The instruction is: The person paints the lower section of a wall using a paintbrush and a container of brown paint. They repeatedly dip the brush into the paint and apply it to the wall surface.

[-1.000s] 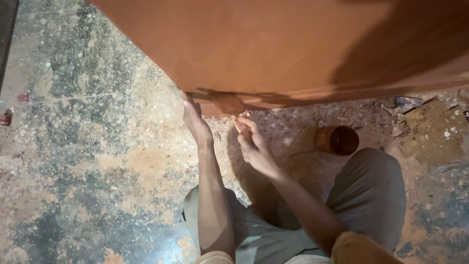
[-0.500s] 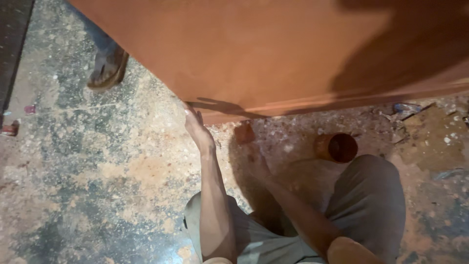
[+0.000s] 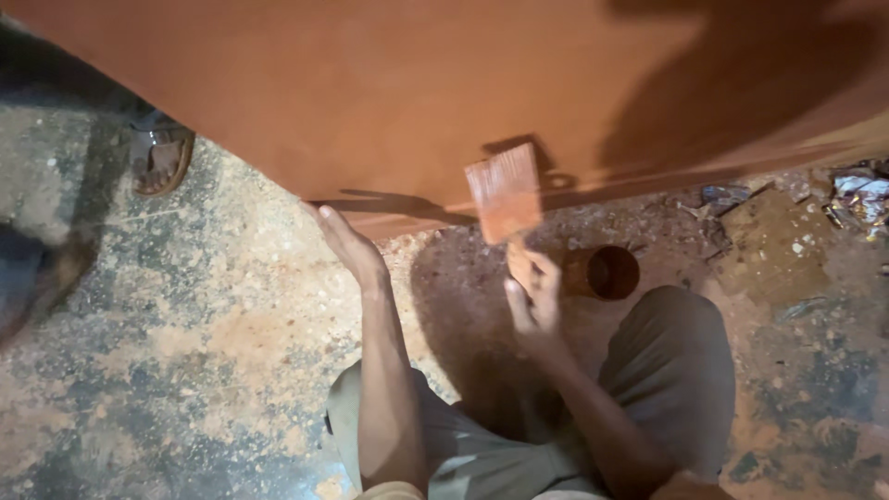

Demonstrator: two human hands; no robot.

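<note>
Looking down past our own knees, we see our left hand pressed flat, fingers stretched out and holding nothing, against the lower edge of a big reddish-brown wooden panel that fills the upper part of the view. The palm props the edge from below, right at the panel's near corner. Our right hand is closed around the handle of a wide flat paintbrush, gripping it low so the bristles point up. The bristles are stained the same reddish brown as the panel and sit over its lower edge, throwing a small shadow on the wood; we cannot tell whether they touch the surface. Just to the right of the brush hand, a small round tin stands on the floor, dark inside and coated in the same stain. The concrete floor is mottled grey with reddish dust and splashes. At upper left, another person's sandalled foot stands by the panel. Crumpled scraps lie at the far right.
</note>
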